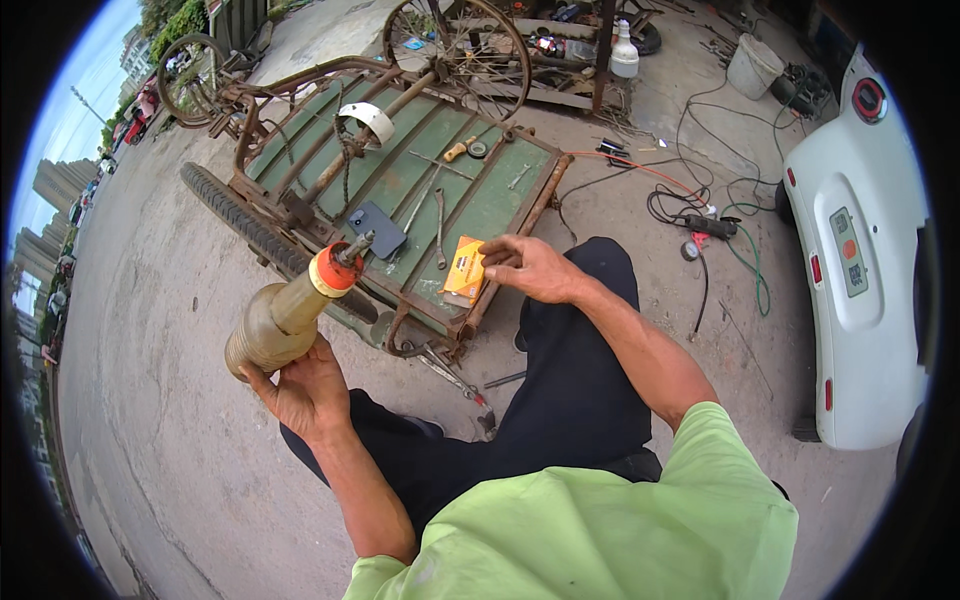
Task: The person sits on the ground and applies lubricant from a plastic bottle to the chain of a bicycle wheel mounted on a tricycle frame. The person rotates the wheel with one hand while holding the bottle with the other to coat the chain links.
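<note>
My left hand [305, 395] is closed round the lower part of a dull translucent, ribbed bottle [270, 325], held tilted up, with a red-and-yellow collar and metal tip. My right hand [525, 270] is at the right edge of a yellow box [462, 268] on the green cart bed [520, 205], fingers bent and slightly apart; I cannot tell whether they touch it. Beside the box lie a wrench [440, 228], a dark phone [377, 228] and a cross-shaped tool [440, 165]. Farther back are a wooden-handled tool [458, 148] and a white ring [366, 122].
Rusty wheels [455, 55] and a tire [240, 225] flank the cart. Wrenches [450, 375] lie below its front edge. At right, hoses, cables and a black power tool [690, 222] lie on concrete beside a white car [850, 280]. A bucket [755, 65] stands behind.
</note>
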`<action>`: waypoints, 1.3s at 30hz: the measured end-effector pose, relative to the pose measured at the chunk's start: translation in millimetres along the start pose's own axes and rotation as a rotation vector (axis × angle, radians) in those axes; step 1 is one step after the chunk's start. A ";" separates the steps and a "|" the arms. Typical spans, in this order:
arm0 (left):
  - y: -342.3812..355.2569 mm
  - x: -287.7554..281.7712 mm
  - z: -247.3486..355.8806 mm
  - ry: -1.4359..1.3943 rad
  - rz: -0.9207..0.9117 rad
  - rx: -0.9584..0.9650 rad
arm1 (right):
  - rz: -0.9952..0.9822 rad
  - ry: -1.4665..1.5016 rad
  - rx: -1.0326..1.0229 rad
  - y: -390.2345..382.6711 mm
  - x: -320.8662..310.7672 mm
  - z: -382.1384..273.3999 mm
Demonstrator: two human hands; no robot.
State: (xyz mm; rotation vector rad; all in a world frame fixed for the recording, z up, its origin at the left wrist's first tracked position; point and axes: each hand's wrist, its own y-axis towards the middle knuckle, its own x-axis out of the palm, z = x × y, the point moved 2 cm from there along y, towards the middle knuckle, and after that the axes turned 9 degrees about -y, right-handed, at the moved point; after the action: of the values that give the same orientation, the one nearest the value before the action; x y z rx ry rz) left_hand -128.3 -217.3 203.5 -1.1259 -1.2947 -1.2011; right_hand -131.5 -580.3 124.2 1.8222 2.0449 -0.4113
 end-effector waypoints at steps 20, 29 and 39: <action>42.9 -7.7 -173.3 0.272 -0.047 -0.284 | -0.234 0.471 1.392 -463.1 213.2 298.0; 81.4 -78.1 -277.8 0.363 0.176 -0.468 | -0.177 0.159 1.355 -438.5 154.6 288.6; 143.3 -174.8 -337.2 0.448 0.455 -0.594 | -0.335 0.040 1.408 -420.4 118.7 252.9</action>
State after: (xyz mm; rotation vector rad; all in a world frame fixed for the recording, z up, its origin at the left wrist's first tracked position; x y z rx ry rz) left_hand 50.5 -543.5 40.9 -1.3667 -0.3113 -1.4113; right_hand -539.9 -640.3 -166.4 1.9696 2.1980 -2.3607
